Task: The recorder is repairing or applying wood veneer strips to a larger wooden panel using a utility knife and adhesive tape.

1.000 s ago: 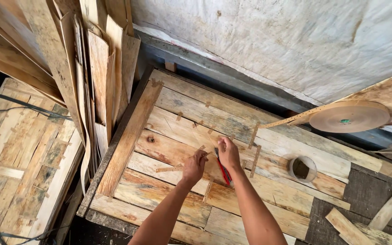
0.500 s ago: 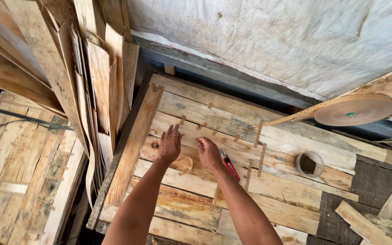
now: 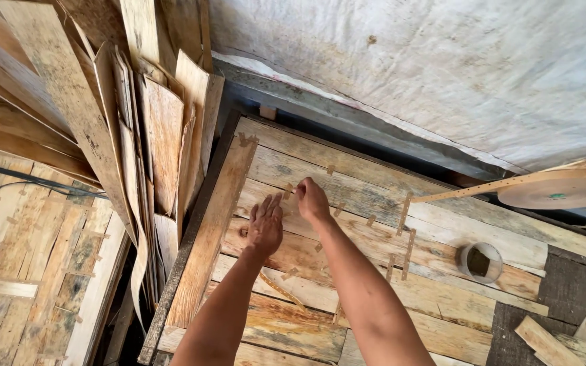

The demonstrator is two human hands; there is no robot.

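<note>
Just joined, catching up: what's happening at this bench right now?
A person works over a panel of veneer strips pieced together with short tape tabs. The left hand lies flat, pressing the strips down. The right hand pinches something small at a seam just beyond it, likely a tape tab; too small to tell. A large tape reel feeds a strip from the right, a smaller tape roll sits on the panel, and loose veneer sheets lean at left.

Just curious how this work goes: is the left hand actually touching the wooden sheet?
Touching. The head view shows the left hand lying flat, palm down, on the veneer sheet, with no gap visible beneath it.
</note>
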